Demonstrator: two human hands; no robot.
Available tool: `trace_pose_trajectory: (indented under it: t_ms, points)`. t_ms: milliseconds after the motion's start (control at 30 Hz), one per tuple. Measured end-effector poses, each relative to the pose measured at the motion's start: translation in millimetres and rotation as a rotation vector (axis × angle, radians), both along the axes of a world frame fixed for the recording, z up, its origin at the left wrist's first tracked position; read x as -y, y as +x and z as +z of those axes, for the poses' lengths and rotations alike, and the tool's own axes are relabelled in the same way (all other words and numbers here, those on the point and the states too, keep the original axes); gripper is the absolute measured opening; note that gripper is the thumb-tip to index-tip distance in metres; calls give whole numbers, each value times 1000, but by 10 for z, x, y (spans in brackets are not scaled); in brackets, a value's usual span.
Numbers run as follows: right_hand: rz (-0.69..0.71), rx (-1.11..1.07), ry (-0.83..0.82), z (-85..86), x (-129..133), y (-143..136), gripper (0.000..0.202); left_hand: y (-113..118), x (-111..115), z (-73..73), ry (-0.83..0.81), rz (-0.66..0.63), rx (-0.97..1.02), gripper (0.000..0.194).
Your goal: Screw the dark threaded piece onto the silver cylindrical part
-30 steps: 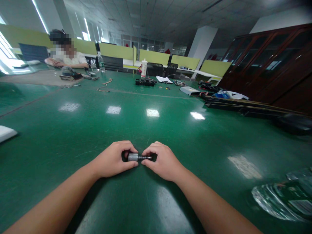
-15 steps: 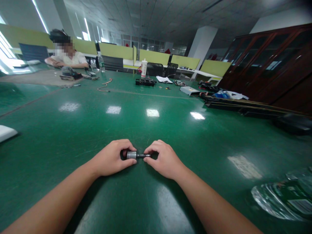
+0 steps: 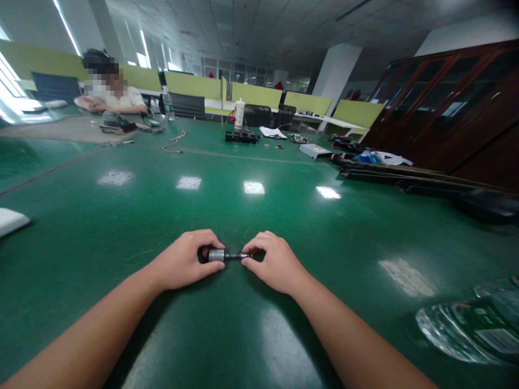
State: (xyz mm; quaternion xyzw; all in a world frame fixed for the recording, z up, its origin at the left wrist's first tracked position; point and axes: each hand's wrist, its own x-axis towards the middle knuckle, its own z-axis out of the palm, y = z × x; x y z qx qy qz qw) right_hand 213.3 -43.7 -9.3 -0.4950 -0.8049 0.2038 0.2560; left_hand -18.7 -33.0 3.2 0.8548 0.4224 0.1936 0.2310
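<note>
A small silver metal cylinder [image 3: 216,255] lies between the thumb and fingers of my left hand [image 3: 188,260], its reddish rear end partly hidden by the hand. From its right side a thin dark shaft [image 3: 232,256] runs across to my right hand [image 3: 273,262]. That hand's thumb and fingertip are pinched on a narrow silver tip [image 3: 245,256] at the shaft's end. Both hands are low over the green table [image 3: 227,210], with the cylinder and shaft lying level in one line. Whether shaft and cylinder are one piece I cannot tell.
A clear plastic bottle [image 3: 466,329] lies at the near right. Part of a white object [image 3: 12,221] shows at the left edge. Farther back are a black device [image 3: 242,136], a white cup [image 3: 239,113], a metal box [image 3: 314,151] and long dark bars [image 3: 377,174]. A person [image 3: 111,89] sits far left.
My hands have drawn slightly apart, the left one shifting left with the cylinder and the right one a little right. More of the dark shaft shows between them.
</note>
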Motion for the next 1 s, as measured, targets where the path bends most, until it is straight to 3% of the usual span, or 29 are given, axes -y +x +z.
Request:
trace_pose_trajectory:
  t_ms: [333,1000]
  points:
    - [-211,47,0,-58,-86,131,8,-64,-35,-17,11,50,-4,22]
    - [7,-112,-15,-38,2,-31,18,43,33,-5,5,19,17,22]
